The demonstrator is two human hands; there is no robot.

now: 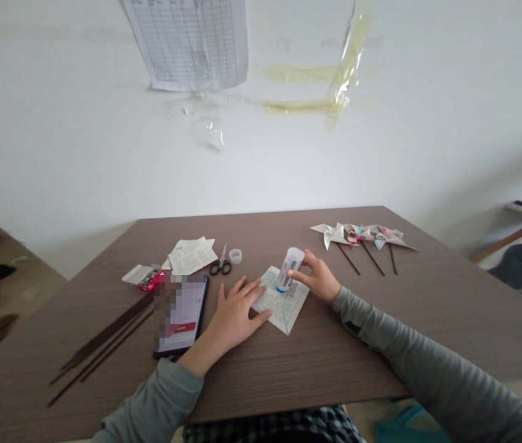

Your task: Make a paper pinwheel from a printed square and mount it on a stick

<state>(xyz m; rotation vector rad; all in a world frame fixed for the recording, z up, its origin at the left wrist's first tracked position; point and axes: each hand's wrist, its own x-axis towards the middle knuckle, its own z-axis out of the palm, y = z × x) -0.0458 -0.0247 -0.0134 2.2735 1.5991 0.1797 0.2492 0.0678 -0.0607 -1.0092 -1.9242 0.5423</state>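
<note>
My right hand (pixel 320 277) grips a white glue stick (pixel 290 263), tilted, with its blue end down against a square of printed paper (pixel 284 311). The paper lies turned like a diamond on the table, with a crease near its lower corner. Spread flat, my left hand (pixel 239 311) has its fingertips on the paper's left edge. A round translucent cap (pixel 236 256) and black-handled scissors (pixel 220 263) lie beyond the left hand. Beside my left wrist is a phone (pixel 184 317), part of its screen blurred out.
Several dark thin sticks (pixel 108 335) lie at the left, near a small open red and white box (pixel 145 278). Cut paper pieces (pixel 191 255) are stacked behind the phone. Three paper pinwheels (pixel 357 235) on sticks rest at the back right. A white wall (pixel 261 178) borders the table's far edge.
</note>
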